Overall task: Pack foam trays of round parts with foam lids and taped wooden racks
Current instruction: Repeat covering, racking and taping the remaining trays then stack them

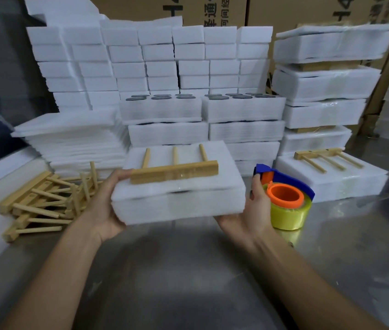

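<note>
Two bare hands lift a white foam tray [179, 206] above a brushed metal table [188, 270]. The left hand [104, 206] grips its 9 o'clock edge; the right hand [251, 208] curls round its 3 o'clock edge. The soft, layered block wears a flat foam lid [188, 160], and on top lies a pale wooden rack [175, 169] — one square bar, three round pegs — under glossy clear tape. A yellow tape roll [288, 213] in a blue-and-orange dispenser sits just beside it at 3 o'clock — loose racks [43, 201] are heaped at 9.

We see shiny steel table [188, 270] | on it: heap of light wooden racks [43, 198], stacked white foam trays [248, 132], yellow tape roll [288, 215].
</note>
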Action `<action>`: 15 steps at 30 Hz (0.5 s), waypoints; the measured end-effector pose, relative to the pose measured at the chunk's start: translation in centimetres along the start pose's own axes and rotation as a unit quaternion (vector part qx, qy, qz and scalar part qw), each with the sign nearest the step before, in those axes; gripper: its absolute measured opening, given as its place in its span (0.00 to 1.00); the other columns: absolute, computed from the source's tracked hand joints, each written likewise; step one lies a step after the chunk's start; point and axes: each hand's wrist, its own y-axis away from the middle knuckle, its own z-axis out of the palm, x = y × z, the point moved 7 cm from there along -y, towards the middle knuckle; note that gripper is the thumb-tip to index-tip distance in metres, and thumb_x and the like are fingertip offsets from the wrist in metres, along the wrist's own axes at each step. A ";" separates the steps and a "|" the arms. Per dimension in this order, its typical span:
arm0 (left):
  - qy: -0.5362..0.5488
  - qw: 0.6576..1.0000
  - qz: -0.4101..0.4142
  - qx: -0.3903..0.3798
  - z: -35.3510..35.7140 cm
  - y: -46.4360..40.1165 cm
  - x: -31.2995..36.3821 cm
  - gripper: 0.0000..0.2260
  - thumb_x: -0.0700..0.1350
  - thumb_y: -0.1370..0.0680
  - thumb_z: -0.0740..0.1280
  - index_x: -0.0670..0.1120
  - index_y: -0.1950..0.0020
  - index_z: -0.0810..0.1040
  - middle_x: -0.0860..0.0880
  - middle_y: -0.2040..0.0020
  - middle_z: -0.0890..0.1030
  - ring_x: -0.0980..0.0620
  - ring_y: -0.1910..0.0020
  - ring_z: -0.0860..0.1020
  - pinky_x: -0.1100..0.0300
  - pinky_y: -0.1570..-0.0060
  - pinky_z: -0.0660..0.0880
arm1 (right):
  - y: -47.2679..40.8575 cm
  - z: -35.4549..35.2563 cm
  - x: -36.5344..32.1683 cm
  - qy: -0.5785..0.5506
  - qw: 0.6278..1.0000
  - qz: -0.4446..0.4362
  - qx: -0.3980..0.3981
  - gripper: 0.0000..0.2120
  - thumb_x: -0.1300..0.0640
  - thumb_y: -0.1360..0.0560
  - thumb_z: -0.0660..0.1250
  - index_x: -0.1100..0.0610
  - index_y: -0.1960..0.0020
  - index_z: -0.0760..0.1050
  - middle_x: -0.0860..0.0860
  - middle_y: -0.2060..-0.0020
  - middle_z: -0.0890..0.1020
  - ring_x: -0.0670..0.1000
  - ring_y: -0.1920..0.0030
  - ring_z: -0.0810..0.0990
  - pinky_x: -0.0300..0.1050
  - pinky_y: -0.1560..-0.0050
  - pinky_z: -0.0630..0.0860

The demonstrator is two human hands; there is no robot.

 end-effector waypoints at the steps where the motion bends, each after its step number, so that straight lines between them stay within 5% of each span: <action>1: 0.000 1.000 0.010 0.001 0.5 0.0 0.6 0.13 0.55 0.37 0.70 0.50 0.59 0.87 0.48 0.61 0.85 0.49 0.66 0.84 0.58 0.67 0.80 | -0.3 -0.8 0.4 0.010 1.000 0.001 0.028 0.31 0.34 0.24 0.56 0.57 0.45 0.84 0.58 0.41 0.81 0.58 0.41 0.80 0.52 0.36 0.73; 4: -0.007 1.000 0.014 -0.019 3.7 0.1 1.1 0.16 0.56 0.36 0.72 0.50 0.53 0.87 0.47 0.54 0.86 0.49 0.59 0.85 0.56 0.62 0.81 | -0.8 -2.6 1.7 0.038 0.993 0.017 0.113 0.20 0.43 0.20 0.58 0.59 0.48 0.77 0.60 0.51 0.82 0.58 0.50 0.82 0.48 0.53 0.77; 9: 0.010 0.999 -0.030 -0.027 12.1 -0.7 -1.1 0.26 0.54 0.35 0.74 0.44 0.41 0.83 0.41 0.46 0.84 0.42 0.48 0.83 0.47 0.53 0.81 | -1.2 -2.6 2.1 0.068 0.990 0.047 0.116 0.11 0.51 0.20 0.58 0.57 0.53 0.74 0.55 0.64 0.82 0.52 0.63 0.81 0.44 0.60 0.75; 13: -0.044 0.997 -0.057 -0.039 19.0 -2.8 -1.7 0.22 0.51 0.33 0.75 0.41 0.45 0.78 0.45 0.68 0.83 0.46 0.65 0.84 0.51 0.67 0.80 | -1.1 -2.5 2.1 0.065 0.991 0.053 0.104 0.10 0.54 0.20 0.58 0.57 0.55 0.75 0.55 0.64 0.82 0.51 0.64 0.81 0.43 0.59 0.74; 15: -0.058 0.995 -0.071 -0.039 21.9 -4.1 -2.2 0.19 0.51 0.30 0.75 0.42 0.46 0.77 0.44 0.64 0.83 0.46 0.63 0.84 0.49 0.66 0.81 | -0.8 -2.1 2.0 0.070 0.991 0.054 0.102 0.10 0.53 0.20 0.59 0.58 0.50 0.75 0.56 0.58 0.81 0.53 0.59 0.80 0.46 0.53 0.73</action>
